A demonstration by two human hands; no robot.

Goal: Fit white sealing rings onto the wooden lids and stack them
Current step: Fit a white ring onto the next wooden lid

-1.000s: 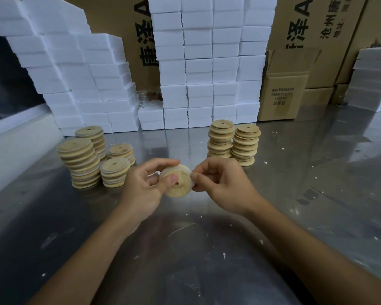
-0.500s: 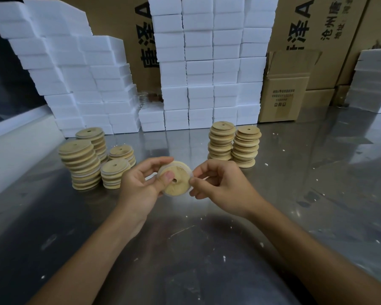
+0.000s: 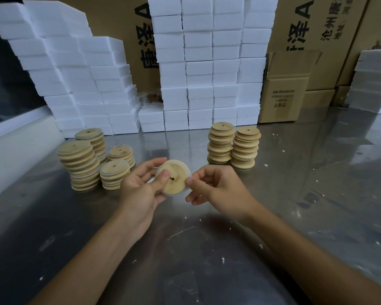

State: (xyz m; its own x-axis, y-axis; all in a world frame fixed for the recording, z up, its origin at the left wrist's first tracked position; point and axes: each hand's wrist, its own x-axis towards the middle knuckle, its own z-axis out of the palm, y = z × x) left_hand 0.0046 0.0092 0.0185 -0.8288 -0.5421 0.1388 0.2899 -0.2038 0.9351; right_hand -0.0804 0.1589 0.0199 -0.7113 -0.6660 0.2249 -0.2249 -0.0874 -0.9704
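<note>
- Left hand [image 3: 141,190] gripped the lid [image 3: 173,178], thumb on its face.
- Right hand [image 3: 216,190] pinched the ring [image 3: 187,181] at the lid's 3 o'clock.
- Lid looked light, stiff; ring probably stretchy.

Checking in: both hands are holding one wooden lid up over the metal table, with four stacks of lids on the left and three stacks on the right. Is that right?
Not quite. The head view shows two stacks on the right, not three. The rest holds: the left hand and right hand hold one wooden lid over the metal table, with four stacks on the left.
</note>
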